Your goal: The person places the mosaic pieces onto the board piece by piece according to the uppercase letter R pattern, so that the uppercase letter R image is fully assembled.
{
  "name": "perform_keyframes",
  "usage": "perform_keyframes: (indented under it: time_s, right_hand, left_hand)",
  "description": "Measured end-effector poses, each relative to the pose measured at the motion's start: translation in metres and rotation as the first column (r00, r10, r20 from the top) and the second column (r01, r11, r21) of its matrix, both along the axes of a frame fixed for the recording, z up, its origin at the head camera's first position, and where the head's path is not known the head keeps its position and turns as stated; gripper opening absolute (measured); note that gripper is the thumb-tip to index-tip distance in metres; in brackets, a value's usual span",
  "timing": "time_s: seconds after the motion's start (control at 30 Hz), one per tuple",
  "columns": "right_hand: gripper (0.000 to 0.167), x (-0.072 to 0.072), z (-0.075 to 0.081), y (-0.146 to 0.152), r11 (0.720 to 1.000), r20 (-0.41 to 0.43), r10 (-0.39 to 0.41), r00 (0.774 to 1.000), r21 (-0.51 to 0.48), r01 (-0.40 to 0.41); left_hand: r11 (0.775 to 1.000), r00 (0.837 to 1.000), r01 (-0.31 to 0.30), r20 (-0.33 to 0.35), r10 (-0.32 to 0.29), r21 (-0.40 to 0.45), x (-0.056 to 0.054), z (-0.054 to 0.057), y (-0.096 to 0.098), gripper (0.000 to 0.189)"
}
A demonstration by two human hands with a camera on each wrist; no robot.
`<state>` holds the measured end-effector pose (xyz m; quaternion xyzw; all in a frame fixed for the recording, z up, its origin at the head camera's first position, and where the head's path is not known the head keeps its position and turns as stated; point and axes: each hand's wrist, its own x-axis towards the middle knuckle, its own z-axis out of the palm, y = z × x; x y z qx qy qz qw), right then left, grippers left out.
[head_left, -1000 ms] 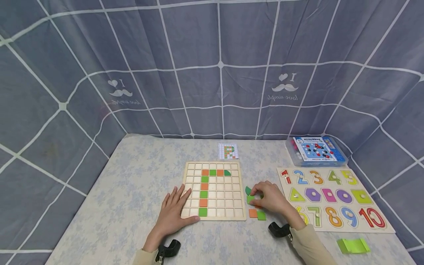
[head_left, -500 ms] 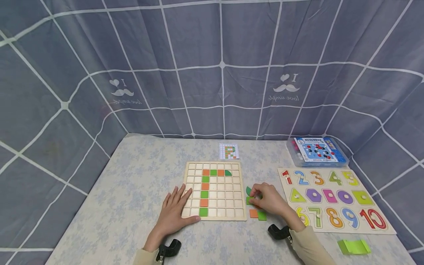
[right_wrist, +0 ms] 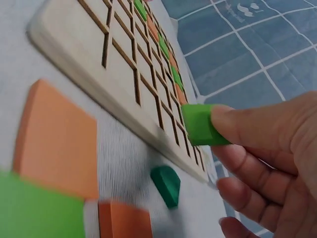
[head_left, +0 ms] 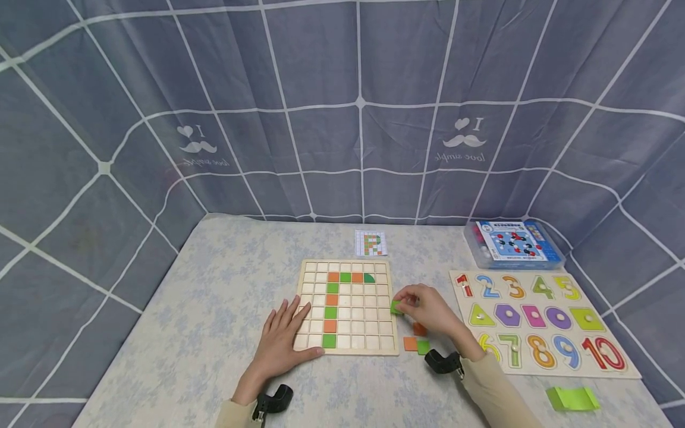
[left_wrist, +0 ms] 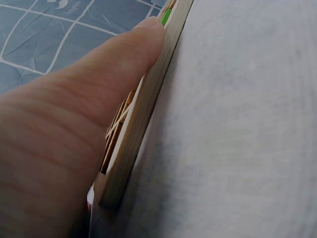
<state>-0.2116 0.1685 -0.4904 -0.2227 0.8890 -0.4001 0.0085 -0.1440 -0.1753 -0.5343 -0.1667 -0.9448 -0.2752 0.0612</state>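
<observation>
My right hand (head_left: pixel 428 310) pinches a light green square tile (right_wrist: pixel 200 125) between thumb and fingers, at the right edge of the wooden grid board (head_left: pixel 357 326). In the head view the tile overlaps the board's rim. My left hand (head_left: pixel 282 342) lies spread over the board's lower left corner, its thumb (left_wrist: pixel 133 49) along the front edge. Orange and green squares fill a column and part of a row on the board, and a dark green quarter-round tile (head_left: pixel 369 278) ends the row. Orange tiles (right_wrist: pixel 57 141), a green square (head_left: pixel 423 347) and another dark green rounded tile (right_wrist: pixel 167 184) lie right of the board.
A pattern card (head_left: pixel 371 244) lies behind the board. To the right are a number puzzle board (head_left: pixel 540 324), a clear plastic box (head_left: pixel 514 245) with a molecule picture, and a bright green holder (head_left: pixel 573 399). A grey curtain (head_left: pixel 321 142) rises behind the table.
My right hand has lifted the green square tile from the loose pile and moved it up and left to the board's edge. An orange tile has come into view below it. My left hand stays put.
</observation>
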Motion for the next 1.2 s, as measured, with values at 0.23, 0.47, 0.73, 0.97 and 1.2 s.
perform_keyframes:
  time_s: [0.23, 0.47, 0.73, 0.97, 1.2]
  right_hand:
    - [0.005, -0.015, 0.000, -0.017, 0.999, -0.071, -0.023, 0.997, -0.028, 0.021]
    - [0.005, -0.027, 0.001, -0.032, 0.997, -0.057, -0.035, 0.998, -0.068, 0.031]
    - [0.005, -0.037, -0.002, -0.046, 0.996, -0.043, -0.054, 0.998, -0.073, 0.051]
    - [0.003, -0.040, -0.003, -0.053, 0.998, -0.041, -0.053, 0.998, -0.040, 0.052]
    - [0.003, -0.042, -0.006, -0.056, 0.996, -0.035, -0.084, 0.996, 0.003, 0.084]
  left_hand:
    - [1.000, 1.000, 0.006, -0.006, -0.006, 0.008, 0.000, 0.001, 0.000, 0.096]
    - [1.000, 1.000, 0.007, -0.014, -0.007, 0.009, -0.001, 0.001, 0.000, 0.096]
    - [1.000, 1.000, 0.004, -0.007, -0.004, 0.006, -0.001, 0.000, 0.000, 0.097]
    - [1.000, 1.000, 0.008, -0.010, -0.008, 0.006, 0.000, -0.001, 0.000, 0.097]
    - [1.000, 1.000, 0.006, -0.012, -0.006, 0.003, 0.000, 0.000, 0.000, 0.097]
